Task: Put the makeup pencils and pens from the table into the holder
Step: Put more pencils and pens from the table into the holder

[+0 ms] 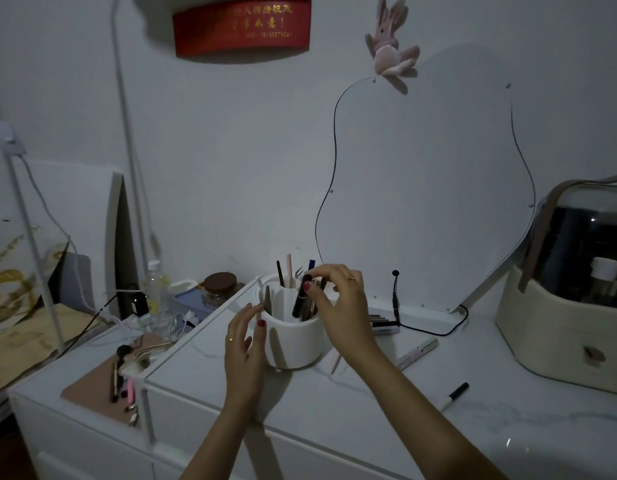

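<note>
A white round holder with inner compartments stands on the white table and has several pencils sticking up in it. My right hand is above its rim, fingertips pinched on the top of a black makeup pen that stands tilted inside the holder. My left hand rests against the holder's left wall, fingers apart. On the table to the right lie a pale pen, a thin pink pencil and a black-capped white pen. Dark pencils lie behind my right wrist.
A wavy-edged mirror leans on the wall behind, with a black cable in front. A cream cosmetics case with a clear lid stands at the right. A lower shelf at the left has a pink tray, a bottle and a jar.
</note>
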